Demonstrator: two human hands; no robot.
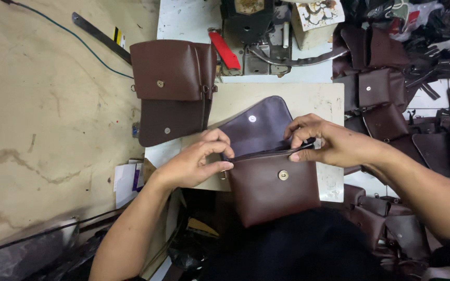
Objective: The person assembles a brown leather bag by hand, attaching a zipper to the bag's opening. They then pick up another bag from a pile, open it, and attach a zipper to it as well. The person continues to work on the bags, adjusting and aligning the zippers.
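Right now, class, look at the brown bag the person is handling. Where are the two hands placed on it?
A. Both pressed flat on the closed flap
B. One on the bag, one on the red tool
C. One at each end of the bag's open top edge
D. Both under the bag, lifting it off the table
C: the left hand and right hand each pinch one end of the top edge of the brown bag, its flap lying open behind.

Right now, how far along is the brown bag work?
Done, by the look of it: two finished brown bags lie stacked at the left of the table, flaps shut. In hand: the left hand and right hand pinch the top edge of an open brown bag, flap up, snap visible. Left: a heap of brown pieces at the right, state unclear.
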